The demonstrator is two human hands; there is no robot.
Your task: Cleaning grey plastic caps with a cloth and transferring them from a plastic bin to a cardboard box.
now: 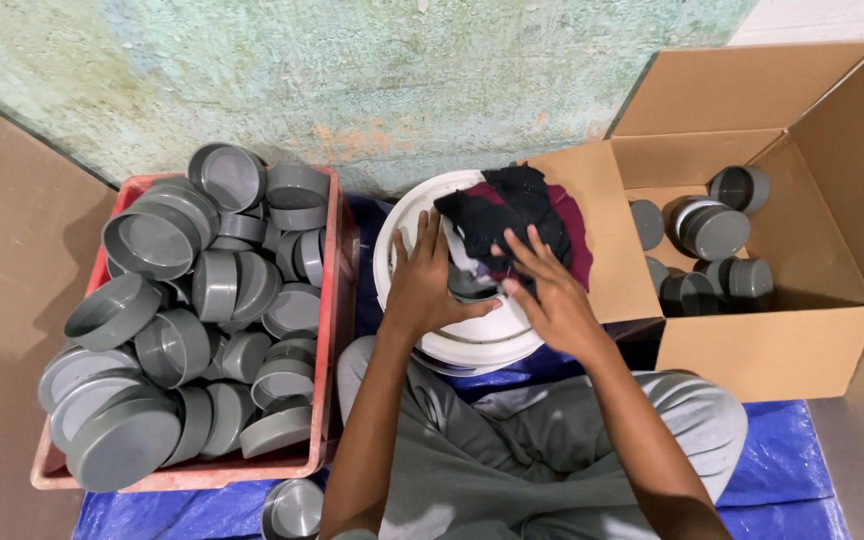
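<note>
1. Between the red crate (330,300) and the cardboard box (752,350), a white bucket (472,345) stands directly in front of the seated person's crossed legs.
2. Left hand (422,280): laid flat on the bucket's top, fingers spread wide and pointing away from the body. It grips nothing that can be seen.
3. Right hand (552,295): spread over the bucket's right half, fingertips touching a dark rag (512,215). Fingers are splayed, not closed around anything.
4. A grey cap (472,285) lies between the two hands on the bucket's top, partly hidden by the rag. Whether either hand touches it cannot be told.
5. Key relation: the cap sits just ahead of both palms, about midway between them; its round face gives no long axis. The rag lies beyond it, nearer the right hand.
6. Surroundings: the crate on the left is heaped with grey caps; the box on the right holds a few more. A blue sheet (782,460) covers the floor.
</note>
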